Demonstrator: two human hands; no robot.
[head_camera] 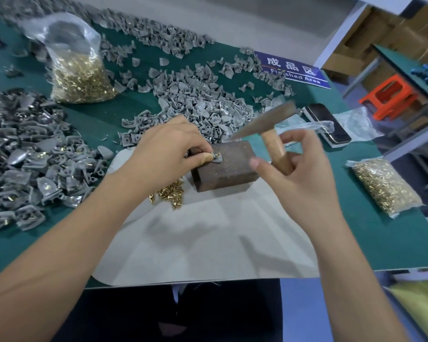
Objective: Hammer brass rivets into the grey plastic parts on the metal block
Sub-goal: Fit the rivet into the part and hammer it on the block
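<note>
Your left hand (166, 146) is pinching a grey plastic part (218, 159) and its brass rivet (217, 155) atop the metal block (224, 165) while your right hand (294, 174) is gripping the raised hammer (265, 124) loosely, risking struck fingertips.

From my remote seat I look down on a workbench topped with a green mat (371, 233), a pale sheet of paper (208, 238) spread across its near edge. A blue sign (292, 69) lies flat at the far side. To the right I see an orange plastic stool (388, 97) on the floor, brown cardboard boxes (371, 33) stacked behind a white post (341, 30), and a second green-topped bench (410, 67).
</note>
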